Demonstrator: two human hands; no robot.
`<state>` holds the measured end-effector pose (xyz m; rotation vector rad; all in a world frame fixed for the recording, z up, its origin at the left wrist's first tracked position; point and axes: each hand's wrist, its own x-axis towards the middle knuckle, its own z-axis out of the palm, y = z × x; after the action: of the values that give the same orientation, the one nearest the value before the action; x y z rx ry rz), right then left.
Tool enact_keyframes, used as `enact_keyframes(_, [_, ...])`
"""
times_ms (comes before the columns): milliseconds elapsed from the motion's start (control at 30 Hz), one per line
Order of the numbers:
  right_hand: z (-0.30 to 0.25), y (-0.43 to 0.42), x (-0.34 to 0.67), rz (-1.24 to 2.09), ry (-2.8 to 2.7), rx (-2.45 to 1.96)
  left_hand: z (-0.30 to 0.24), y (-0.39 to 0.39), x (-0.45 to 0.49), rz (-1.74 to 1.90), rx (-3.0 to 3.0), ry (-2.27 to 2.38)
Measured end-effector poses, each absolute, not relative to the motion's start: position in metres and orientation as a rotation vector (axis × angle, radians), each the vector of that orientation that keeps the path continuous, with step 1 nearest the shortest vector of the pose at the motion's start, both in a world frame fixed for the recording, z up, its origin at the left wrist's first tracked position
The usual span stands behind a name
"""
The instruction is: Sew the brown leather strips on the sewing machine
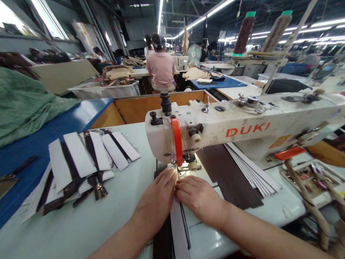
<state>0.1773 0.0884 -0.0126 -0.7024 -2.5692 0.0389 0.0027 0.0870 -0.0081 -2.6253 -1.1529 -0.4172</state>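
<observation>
A white sewing machine [242,129] marked DUKI stands across the table. Both my hands lie just in front of its presser foot [185,166]. My left hand [159,198] rests flat, fingers together, pressing a white strip with a dark zipper [179,230] onto the table. My right hand [198,196] lies beside it, fingers bent down onto the same strip, fingertips touching the left hand's. The strip runs from under my hands toward me.
A fanned pile of white strips with dark zippers [81,162] lies at the left. Dark and white pieces [237,172] are stacked under the machine arm. Green cloth [24,104] sits far left, a tray of small parts [309,178] at right. A person in pink [161,68] sits ahead.
</observation>
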Motion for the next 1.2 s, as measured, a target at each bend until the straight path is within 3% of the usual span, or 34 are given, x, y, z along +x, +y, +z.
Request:
enact_keyframes(733, [-0.01, 0.091, 0.18, 0.059, -2.571, -0.747, -0.012, 0.088, 0.003, -0.464, -2.656, -1.189])
enact_keyframes(1033, [-0.013, 0.027, 0.205, 0.285, -2.45, -0.925, -0.006, 0.013, -0.006, -0.555, -2.705, -1.01])
enact_keyframes(1200, [-0.015, -0.001, 0.213, 0.383, -2.324, -0.861, -0.024, -0.014, -0.014, -0.829, -2.723, -0.907])
